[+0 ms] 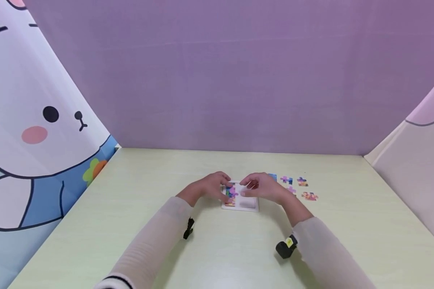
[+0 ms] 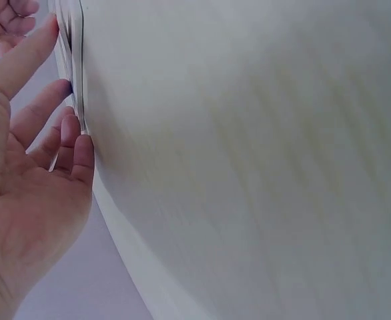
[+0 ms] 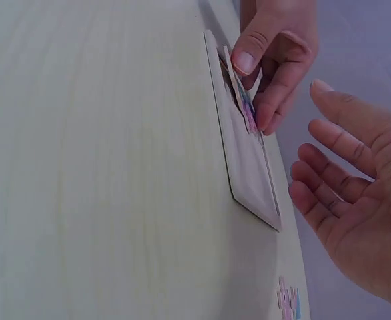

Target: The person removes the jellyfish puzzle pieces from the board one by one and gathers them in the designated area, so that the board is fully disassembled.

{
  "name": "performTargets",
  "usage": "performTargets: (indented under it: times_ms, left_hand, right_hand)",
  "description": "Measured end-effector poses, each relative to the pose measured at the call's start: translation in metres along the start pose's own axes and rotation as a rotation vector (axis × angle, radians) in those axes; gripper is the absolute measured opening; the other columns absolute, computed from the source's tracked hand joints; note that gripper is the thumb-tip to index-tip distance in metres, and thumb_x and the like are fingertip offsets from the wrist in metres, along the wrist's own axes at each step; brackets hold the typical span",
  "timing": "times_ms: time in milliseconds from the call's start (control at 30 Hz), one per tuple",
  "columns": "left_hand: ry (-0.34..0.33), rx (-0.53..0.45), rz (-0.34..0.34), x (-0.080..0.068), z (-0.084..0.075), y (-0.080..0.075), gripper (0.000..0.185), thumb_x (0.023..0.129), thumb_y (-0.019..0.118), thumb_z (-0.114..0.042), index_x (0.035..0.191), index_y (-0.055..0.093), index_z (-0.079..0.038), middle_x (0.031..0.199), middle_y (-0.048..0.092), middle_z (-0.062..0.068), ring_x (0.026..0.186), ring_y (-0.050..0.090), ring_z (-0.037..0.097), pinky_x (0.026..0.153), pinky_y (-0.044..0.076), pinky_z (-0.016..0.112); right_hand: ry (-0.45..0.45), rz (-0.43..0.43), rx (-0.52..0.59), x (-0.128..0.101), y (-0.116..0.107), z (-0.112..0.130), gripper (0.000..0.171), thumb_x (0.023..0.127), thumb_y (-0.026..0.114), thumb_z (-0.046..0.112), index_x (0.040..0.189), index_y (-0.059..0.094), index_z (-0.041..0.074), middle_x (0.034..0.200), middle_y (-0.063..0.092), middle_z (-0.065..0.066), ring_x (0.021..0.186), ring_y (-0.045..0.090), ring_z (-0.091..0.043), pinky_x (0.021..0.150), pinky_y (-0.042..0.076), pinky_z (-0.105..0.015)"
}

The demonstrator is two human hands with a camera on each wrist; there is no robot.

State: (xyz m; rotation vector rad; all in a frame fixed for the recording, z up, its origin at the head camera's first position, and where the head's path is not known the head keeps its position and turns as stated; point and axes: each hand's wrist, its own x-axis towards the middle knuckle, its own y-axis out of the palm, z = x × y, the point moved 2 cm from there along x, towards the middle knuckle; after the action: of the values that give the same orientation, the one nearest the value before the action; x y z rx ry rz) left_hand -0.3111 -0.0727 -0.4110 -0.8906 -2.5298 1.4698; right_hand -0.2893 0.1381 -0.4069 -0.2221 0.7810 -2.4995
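- Right now your left hand [image 3: 272, 63] pinches a puzzle piece [image 3: 244, 100] at the left side of the white puzzle tray [image 1: 246, 204], which lies flat mid-table [image 1: 137, 180].
- Your right hand [image 1: 262, 186] hovers over the tray with fingers spread and relaxed, holding nothing.
- Watch the piece's angle: it stands tilted against the pieces already set, so pressing it down crooked could pop those neighbours out.
- Mind the tray; nothing pins it, so a sideways push may slide it toward the loose pieces [image 1: 295, 185] on your right.
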Motion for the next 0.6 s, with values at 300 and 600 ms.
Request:
performTargets:
  times_ms: [300,600]
  left_hand:
    - [0.038,0.02,-0.037,0.002,0.003,0.002,0.056,0.075,0.087,-0.026,0.124,0.068,-0.006,0.137,0.05,0.007,0.125,0.048,0.025,0.106,0.038,0.038]
    - [0.048,0.02,-0.094,0.005,0.006,0.005,0.057,0.071,0.09,-0.027,0.119,0.069,-0.005,0.127,0.055,0.006,0.116,0.051,0.022,0.102,0.042,0.034]
  right_hand:
    - [0.03,-0.002,-0.014,0.013,0.009,0.001,0.029,0.086,0.076,0.015,0.112,0.069,0.003,0.104,0.066,-0.008,0.092,0.057,-0.021,0.085,0.049,-0.036]
    - [0.062,-0.02,-0.055,0.023,0.019,0.002,0.027,0.085,0.075,0.005,0.111,0.069,0.0,0.097,0.065,-0.009,0.086,0.055,-0.02,0.081,0.049,-0.033]
